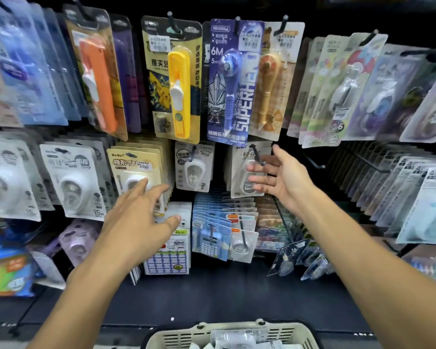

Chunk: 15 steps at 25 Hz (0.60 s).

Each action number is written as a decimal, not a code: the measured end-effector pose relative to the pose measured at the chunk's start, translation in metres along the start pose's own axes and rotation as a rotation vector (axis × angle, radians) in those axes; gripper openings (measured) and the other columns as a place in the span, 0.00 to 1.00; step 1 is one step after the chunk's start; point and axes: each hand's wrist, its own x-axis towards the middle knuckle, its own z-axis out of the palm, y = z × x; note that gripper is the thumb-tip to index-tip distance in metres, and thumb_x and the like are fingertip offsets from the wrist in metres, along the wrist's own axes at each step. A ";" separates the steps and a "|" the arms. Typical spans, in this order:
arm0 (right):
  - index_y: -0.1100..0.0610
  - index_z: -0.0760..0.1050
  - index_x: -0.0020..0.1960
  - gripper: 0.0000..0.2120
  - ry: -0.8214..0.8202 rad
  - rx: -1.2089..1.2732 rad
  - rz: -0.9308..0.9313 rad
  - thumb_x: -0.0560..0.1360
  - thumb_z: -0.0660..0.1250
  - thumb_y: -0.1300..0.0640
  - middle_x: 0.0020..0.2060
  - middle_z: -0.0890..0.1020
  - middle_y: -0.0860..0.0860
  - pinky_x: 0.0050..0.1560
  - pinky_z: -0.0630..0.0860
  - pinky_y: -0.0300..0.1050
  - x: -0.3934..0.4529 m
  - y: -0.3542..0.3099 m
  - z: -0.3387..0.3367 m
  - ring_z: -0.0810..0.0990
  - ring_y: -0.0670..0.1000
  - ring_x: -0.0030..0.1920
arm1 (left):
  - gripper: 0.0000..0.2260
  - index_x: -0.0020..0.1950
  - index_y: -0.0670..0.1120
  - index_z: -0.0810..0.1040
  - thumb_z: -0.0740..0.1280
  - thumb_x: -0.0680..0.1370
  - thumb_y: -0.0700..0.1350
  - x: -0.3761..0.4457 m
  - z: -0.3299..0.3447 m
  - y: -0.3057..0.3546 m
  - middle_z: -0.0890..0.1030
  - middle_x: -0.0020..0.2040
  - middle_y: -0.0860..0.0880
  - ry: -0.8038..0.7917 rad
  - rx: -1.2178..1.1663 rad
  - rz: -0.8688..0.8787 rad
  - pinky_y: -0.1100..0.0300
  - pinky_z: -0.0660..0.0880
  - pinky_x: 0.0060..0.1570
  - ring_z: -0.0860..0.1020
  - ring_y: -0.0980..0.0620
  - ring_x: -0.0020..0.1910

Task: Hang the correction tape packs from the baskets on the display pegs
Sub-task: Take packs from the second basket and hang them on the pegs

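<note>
While both arms reach toward the peg wall, neither hand holds anything. The left hand [139,217] is spread, palm away, fingers straight, in front of a yellow-carded tape pack [134,167] hanging in the middle row; whether the fingertips touch the card I cannot tell. The right hand [280,175] is open with its palm turned left and fingers loosely extended, just beside a white pack [247,170] on a dark peg [257,154] that pokes out past its fingers. Between the two hands hangs a smaller white pack [193,167] on its own peg.

Above, the top row carries a yellow cutter card [174,79], an orange one [96,76], a purple pen-style tape [232,79] and a tan one [272,79]. Lower down, blue-edged cards [212,227] stand packed in a row, with a label sheet pack [166,258] to their left.

At the bottom edge sits a beige basket [297,333], its rim slotted, with clear-wrapped white packs [234,338] lying inside, well apart from both hands.
</note>
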 end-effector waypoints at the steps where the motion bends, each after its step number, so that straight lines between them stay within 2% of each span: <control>1: 0.59 0.76 0.52 0.14 -0.026 0.027 0.046 0.85 0.57 0.51 0.34 0.85 0.53 0.28 0.76 0.39 0.000 -0.007 0.003 0.79 0.49 0.27 | 0.30 0.78 0.59 0.64 0.70 0.78 0.57 -0.001 -0.001 -0.001 0.55 0.83 0.49 0.009 -0.012 -0.002 0.45 0.58 0.76 0.55 0.45 0.81; 3: 0.59 0.74 0.47 0.11 -0.040 0.003 0.110 0.85 0.57 0.57 0.23 0.76 0.50 0.20 0.66 0.34 -0.001 -0.016 0.011 0.69 0.45 0.18 | 0.29 0.78 0.58 0.66 0.70 0.78 0.57 -0.003 -0.003 -0.001 0.58 0.82 0.49 0.019 -0.019 0.001 0.46 0.60 0.75 0.58 0.45 0.80; 6: 0.59 0.71 0.45 0.12 -0.040 0.066 0.118 0.85 0.54 0.61 0.20 0.67 0.48 0.20 0.54 0.33 -0.003 -0.019 0.024 0.58 0.43 0.17 | 0.28 0.77 0.56 0.67 0.69 0.78 0.57 -0.007 -0.005 -0.001 0.60 0.81 0.48 0.010 -0.021 -0.002 0.46 0.62 0.73 0.59 0.44 0.79; 10: 0.60 0.70 0.45 0.13 -0.033 0.108 0.068 0.85 0.52 0.64 0.19 0.65 0.47 0.18 0.53 0.33 -0.003 -0.014 0.030 0.55 0.43 0.18 | 0.28 0.76 0.55 0.68 0.69 0.78 0.57 -0.007 -0.006 0.001 0.62 0.80 0.49 0.018 -0.037 -0.004 0.43 0.65 0.73 0.62 0.44 0.77; 15: 0.61 0.70 0.46 0.11 0.011 0.044 0.076 0.84 0.53 0.64 0.18 0.64 0.47 0.17 0.53 0.32 0.001 -0.015 0.036 0.54 0.43 0.17 | 0.29 0.77 0.56 0.66 0.69 0.78 0.57 -0.007 -0.004 0.003 0.61 0.81 0.49 -0.035 -0.018 -0.026 0.44 0.64 0.74 0.61 0.44 0.78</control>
